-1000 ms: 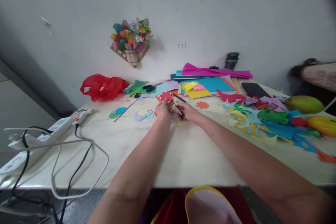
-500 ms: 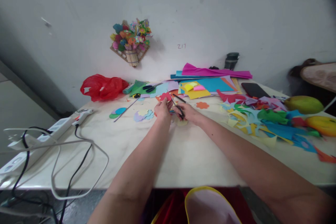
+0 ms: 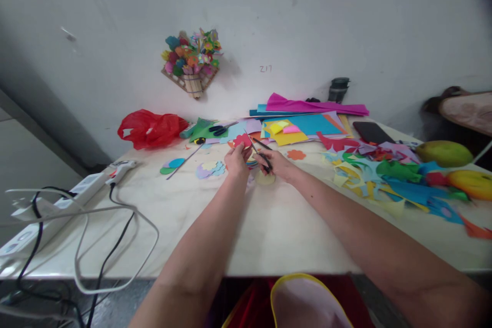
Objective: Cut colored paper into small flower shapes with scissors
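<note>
Red scalloped paper point(image 3: 242, 140) is pinched by the left hand point(image 3: 237, 159); beside it, black-handled metal scissors point(image 3: 267, 164) are gripped by the right hand point(image 3: 279, 165), slanted toward the tabletop's point(image 3: 284, 230) back edge.

Left hand point(image 3: 237, 159) holding red paper point(image 3: 242, 140); right hand point(image 3: 277, 164) gripping scissors point(image 3: 264, 160); both above table point(image 3: 292, 225).

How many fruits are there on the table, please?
2. The green fruit lies at the right, beyond the paper scraps. The yellow fruit lies nearer the person, at the picture's right edge. The scraps could hide something small.
</note>
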Demonstrator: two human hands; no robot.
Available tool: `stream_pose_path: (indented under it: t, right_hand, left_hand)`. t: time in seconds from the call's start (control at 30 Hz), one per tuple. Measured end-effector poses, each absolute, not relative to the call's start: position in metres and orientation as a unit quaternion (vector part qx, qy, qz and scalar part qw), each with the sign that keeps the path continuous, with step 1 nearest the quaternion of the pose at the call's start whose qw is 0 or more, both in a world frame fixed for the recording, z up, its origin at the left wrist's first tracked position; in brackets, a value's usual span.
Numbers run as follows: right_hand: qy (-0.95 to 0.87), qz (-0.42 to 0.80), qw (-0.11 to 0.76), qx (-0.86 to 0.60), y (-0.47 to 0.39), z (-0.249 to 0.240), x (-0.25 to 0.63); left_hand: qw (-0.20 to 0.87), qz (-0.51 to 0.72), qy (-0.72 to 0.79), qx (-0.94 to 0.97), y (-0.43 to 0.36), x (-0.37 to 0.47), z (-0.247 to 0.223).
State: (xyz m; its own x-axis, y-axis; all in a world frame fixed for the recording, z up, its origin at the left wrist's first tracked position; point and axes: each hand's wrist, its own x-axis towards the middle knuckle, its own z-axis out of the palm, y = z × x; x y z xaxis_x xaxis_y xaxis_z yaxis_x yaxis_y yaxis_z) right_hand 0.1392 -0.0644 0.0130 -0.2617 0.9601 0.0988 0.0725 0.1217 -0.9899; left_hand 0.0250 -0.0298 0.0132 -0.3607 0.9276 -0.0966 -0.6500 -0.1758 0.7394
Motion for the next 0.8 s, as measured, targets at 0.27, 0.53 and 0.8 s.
stream_pose_path:
  t: [0.27, 0.53, 0.8]
  right_hand:
    - [-0.607, 0.527, 0.432, -0.410, -0.056, 0.006, 0.146]
    - [-0.603, 0.540, 0.409, -0.422, -0.052, 0.006, 0.157]
    - [-0.594, 0.559, 0.419, -0.399, -0.051, 0.008, 0.160]
  left_hand:
    - [0.532, 0.735, 0.361, 0.213, -0.024, 0.018, 0.008]
    - [0.548, 0.719, 0.354, 0.239, -0.020, 0.013, 0.008]
    - [0.552, 0.711, 0.339, 0.274, -0.021, 0.008, 0.008]
